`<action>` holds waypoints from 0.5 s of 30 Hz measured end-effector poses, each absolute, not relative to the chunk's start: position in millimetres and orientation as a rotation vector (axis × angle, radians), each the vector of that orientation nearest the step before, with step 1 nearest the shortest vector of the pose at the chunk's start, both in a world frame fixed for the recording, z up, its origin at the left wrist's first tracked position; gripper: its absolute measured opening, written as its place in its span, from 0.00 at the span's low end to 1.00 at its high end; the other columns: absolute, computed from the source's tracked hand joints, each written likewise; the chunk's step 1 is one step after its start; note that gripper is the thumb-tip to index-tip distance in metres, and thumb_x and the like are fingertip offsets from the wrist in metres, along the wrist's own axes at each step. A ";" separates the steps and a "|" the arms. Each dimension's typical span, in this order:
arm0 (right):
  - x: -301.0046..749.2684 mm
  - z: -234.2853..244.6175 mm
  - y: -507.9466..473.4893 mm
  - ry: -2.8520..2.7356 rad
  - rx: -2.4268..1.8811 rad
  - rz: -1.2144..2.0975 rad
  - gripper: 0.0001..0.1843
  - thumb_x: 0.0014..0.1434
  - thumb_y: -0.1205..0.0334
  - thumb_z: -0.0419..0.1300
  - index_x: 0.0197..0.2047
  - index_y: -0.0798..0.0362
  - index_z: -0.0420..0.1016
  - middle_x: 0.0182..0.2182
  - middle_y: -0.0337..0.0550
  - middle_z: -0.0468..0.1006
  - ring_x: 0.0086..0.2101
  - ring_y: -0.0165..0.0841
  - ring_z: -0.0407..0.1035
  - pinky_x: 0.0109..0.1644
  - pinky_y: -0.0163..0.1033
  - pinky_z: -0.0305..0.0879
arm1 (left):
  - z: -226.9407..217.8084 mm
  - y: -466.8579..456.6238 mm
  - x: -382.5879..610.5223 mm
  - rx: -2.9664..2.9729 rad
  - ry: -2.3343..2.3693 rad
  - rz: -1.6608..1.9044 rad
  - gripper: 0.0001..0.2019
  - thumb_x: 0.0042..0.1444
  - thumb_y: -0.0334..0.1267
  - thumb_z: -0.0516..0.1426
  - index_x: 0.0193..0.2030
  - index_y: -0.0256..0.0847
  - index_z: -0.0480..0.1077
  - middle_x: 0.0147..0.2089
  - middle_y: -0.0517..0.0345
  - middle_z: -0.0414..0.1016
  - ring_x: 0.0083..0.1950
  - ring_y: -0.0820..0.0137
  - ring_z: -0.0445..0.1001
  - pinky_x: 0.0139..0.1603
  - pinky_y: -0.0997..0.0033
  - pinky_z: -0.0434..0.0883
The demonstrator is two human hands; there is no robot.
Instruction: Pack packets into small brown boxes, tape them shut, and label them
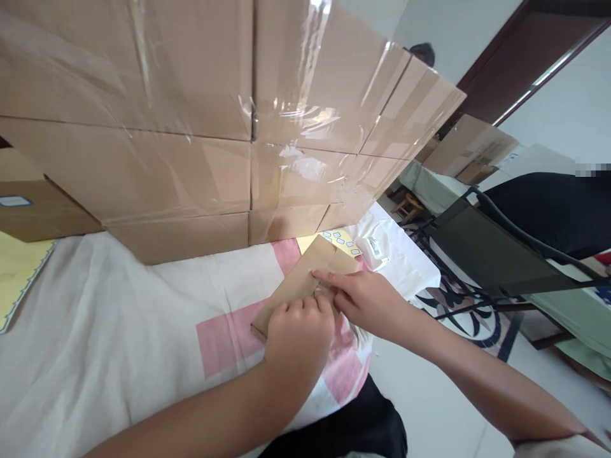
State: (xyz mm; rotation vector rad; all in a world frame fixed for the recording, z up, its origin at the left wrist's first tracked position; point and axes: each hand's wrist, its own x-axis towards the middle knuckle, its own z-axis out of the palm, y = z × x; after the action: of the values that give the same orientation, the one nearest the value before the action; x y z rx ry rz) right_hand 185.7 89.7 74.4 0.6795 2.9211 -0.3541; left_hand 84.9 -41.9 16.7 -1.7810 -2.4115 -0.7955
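A small flat brown cardboard piece lies on a white and pink cloth covering the table. My left hand rests on its near end with the fingers curled down onto it. My right hand comes in from the right, its fingers pinched on the piece's right edge with the forefinger stretched across the top. Just behind the piece lies a yellow sheet with small white stickers, and a small white object next to it.
A big stack of taped cardboard boxes fills the back of the table. Another box and a yellow card are at the left. A black folding chair and a person in black are at the right.
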 end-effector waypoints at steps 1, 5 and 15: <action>191.1 75.0 87.6 2.921 0.707 -0.384 0.33 0.61 0.71 0.52 0.67 0.44 0.72 0.36 0.43 0.85 0.30 0.34 0.72 0.31 0.36 0.56 | 16.9 -43.5 84.4 -1.779 -2.382 -0.677 0.13 0.60 0.26 0.54 0.40 0.38 0.81 0.21 0.52 0.73 0.24 0.62 0.74 0.25 0.67 0.60; 228.1 71.2 83.3 2.919 0.902 -0.588 0.31 0.59 0.71 0.53 0.63 0.44 0.77 0.24 0.38 0.78 0.23 0.30 0.66 0.29 0.35 0.54 | 17.2 -50.2 78.6 -1.791 -2.135 -0.448 0.14 0.66 0.36 0.53 0.46 0.33 0.80 0.24 0.53 0.75 0.24 0.64 0.73 0.26 0.65 0.62; 285.3 -19.0 171.6 2.236 1.769 -2.060 0.11 0.56 0.61 0.61 0.43 0.53 0.75 0.19 0.32 0.67 0.17 0.26 0.54 0.21 0.33 0.46 | 35.4 -65.7 66.9 -1.824 -1.959 -0.174 0.22 0.63 0.50 0.54 0.56 0.39 0.76 0.39 0.49 0.72 0.40 0.58 0.67 0.38 0.58 0.61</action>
State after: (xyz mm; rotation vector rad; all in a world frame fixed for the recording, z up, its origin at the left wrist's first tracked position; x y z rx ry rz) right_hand 285.3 171.6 -19.0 1.7690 2.2356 -2.0600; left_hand 66.9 -65.7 35.4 -1.8236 -1.9592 -0.1737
